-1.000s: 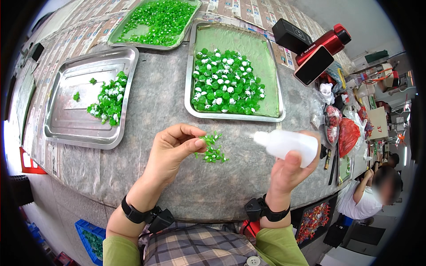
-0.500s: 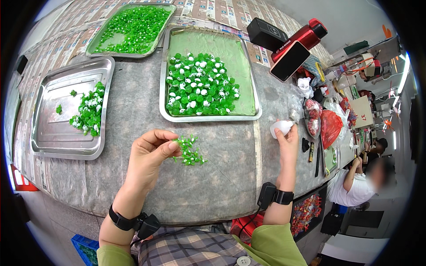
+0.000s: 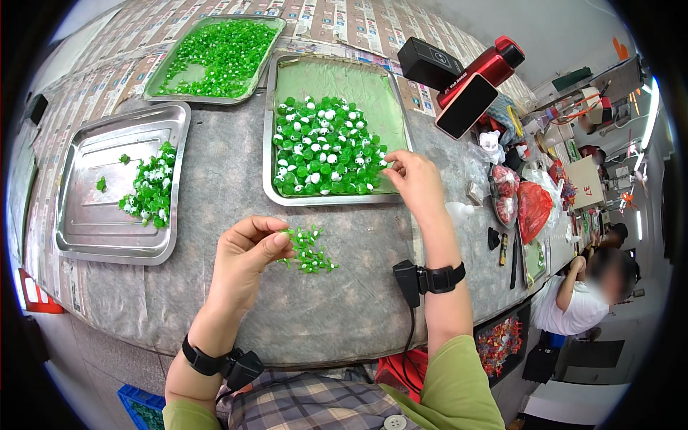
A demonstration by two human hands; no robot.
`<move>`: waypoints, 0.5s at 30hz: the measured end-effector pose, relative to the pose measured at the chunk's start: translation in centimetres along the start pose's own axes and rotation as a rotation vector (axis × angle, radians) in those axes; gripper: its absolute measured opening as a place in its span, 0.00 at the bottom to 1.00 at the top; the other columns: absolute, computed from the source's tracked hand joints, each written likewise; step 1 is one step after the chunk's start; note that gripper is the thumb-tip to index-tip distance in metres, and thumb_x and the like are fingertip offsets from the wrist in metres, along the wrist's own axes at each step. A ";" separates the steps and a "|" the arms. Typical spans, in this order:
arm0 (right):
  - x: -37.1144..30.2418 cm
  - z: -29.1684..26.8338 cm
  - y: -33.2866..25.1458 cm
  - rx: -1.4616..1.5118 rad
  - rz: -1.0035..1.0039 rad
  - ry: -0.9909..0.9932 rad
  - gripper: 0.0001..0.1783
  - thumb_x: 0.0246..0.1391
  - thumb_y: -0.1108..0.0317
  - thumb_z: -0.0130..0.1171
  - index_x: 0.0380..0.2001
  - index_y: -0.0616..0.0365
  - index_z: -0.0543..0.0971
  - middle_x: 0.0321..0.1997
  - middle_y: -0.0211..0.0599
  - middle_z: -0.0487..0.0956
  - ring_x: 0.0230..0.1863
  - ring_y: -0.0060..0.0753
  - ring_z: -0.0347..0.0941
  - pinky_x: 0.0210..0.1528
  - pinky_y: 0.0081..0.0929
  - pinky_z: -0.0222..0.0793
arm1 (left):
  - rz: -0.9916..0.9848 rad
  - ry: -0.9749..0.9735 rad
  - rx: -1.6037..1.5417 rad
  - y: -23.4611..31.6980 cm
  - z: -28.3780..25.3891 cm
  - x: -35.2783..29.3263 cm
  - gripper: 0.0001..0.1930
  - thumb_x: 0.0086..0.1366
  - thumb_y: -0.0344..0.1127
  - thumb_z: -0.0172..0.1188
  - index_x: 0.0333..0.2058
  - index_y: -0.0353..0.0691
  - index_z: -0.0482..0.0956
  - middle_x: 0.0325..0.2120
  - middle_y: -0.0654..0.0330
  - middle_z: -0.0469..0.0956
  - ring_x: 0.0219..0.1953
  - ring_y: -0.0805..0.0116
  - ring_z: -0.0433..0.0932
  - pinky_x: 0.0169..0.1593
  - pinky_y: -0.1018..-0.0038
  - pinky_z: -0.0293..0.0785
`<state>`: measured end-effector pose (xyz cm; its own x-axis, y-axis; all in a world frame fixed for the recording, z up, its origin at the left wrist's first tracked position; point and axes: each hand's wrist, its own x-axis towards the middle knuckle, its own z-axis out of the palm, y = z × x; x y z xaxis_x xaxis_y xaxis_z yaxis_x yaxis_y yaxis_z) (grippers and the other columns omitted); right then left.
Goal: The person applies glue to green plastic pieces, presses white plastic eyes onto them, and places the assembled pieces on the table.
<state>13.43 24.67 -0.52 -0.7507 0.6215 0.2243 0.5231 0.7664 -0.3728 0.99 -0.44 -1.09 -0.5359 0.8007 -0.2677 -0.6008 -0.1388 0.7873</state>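
Observation:
My left hand (image 3: 247, 254) pinches a small green plastic piece (image 3: 287, 231) between thumb and fingertips, above the table. Beside it lies a small heap of green pieces with white specks (image 3: 315, 259). My right hand (image 3: 416, 179) reaches over the near right part of the green-lined metal tray (image 3: 342, 201), fingers pinched together at the edge of a pile of green and white beads (image 3: 322, 147). Whether a bead is between those fingertips, I cannot make out. A small white squeeze bottle (image 3: 460, 212) is on the table, partly hidden behind my right forearm.
To the left stands a metal tray (image 3: 86, 208) with green and white pieces. A further tray (image 3: 154, 97) of small green pieces lies at the back. A phone (image 3: 466, 106) leans by a red bottle (image 3: 494, 64). Red bags (image 3: 534, 208) are at right; a person (image 3: 573, 301) sits beyond.
My right hand has let go of the white squeeze bottle and moved left to the bead pile. My left hand keeps its pinch in nearly the same place.

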 end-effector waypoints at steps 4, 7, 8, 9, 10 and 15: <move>0.7 1.2 0.2 -0.053 0.015 -0.033 0.09 0.37 0.72 0.59 0.26 0.57 0.72 0.22 0.36 0.74 0.26 0.38 0.70 0.29 0.31 0.65 | 0.009 -0.018 -0.007 0.1 0.0 -0.2 0.07 0.53 0.28 0.57 0.32 0.35 0.73 0.25 0.62 0.75 0.26 0.75 0.73 0.33 0.80 0.72; 0.5 0.9 0.1 -0.021 0.025 -0.019 0.09 0.37 0.73 0.58 0.26 0.57 0.71 0.21 0.38 0.74 0.25 0.39 0.71 0.29 0.32 0.65 | 0.000 -0.013 -0.009 0.0 0.0 -0.3 0.07 0.53 0.28 0.57 0.32 0.35 0.73 0.25 0.62 0.74 0.26 0.75 0.73 0.33 0.80 0.72; 0.3 0.3 -0.7 -0.005 0.072 -0.010 0.09 0.38 0.73 0.58 0.27 0.58 0.71 0.21 0.37 0.75 0.24 0.36 0.72 0.28 0.29 0.66 | 0.004 -0.022 -0.010 0.0 0.0 -0.2 0.07 0.54 0.28 0.57 0.33 0.35 0.73 0.25 0.61 0.74 0.26 0.75 0.73 0.33 0.80 0.72; 0.0 -0.5 -1.5 0.012 0.120 0.000 0.09 0.39 0.74 0.58 0.27 0.58 0.72 0.21 0.35 0.75 0.24 0.32 0.73 0.28 0.26 0.67 | 0.007 -0.032 -0.011 0.0 0.0 -0.1 0.07 0.54 0.28 0.56 0.33 0.35 0.73 0.25 0.61 0.74 0.26 0.75 0.73 0.33 0.80 0.72; -0.5 -1.4 -2.5 0.016 0.116 -0.003 0.09 0.39 0.74 0.58 0.27 0.58 0.72 0.21 0.35 0.75 0.24 0.32 0.73 0.28 0.26 0.67 | 0.008 -0.025 -0.009 0.0 0.0 0.0 0.07 0.54 0.28 0.56 0.33 0.35 0.73 0.25 0.61 0.74 0.26 0.75 0.73 0.33 0.80 0.72; -5.0 -2.1 -8.3 0.846 0.034 -0.270 0.09 0.44 0.76 0.55 0.32 0.63 0.73 0.27 0.33 0.76 0.30 0.20 0.73 0.32 0.17 0.67 | -0.048 -0.137 -0.112 0.1 -0.2 -0.3 0.07 0.54 0.29 0.56 0.33 0.35 0.72 0.27 0.60 0.75 0.29 0.74 0.74 0.36 0.78 0.73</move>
<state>13.75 15.55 3.33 -0.8658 0.4999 0.0210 0.1535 0.3052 -0.9398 1.01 -0.85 -1.04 -0.4240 0.8787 -0.2195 -0.6901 -0.1565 0.7066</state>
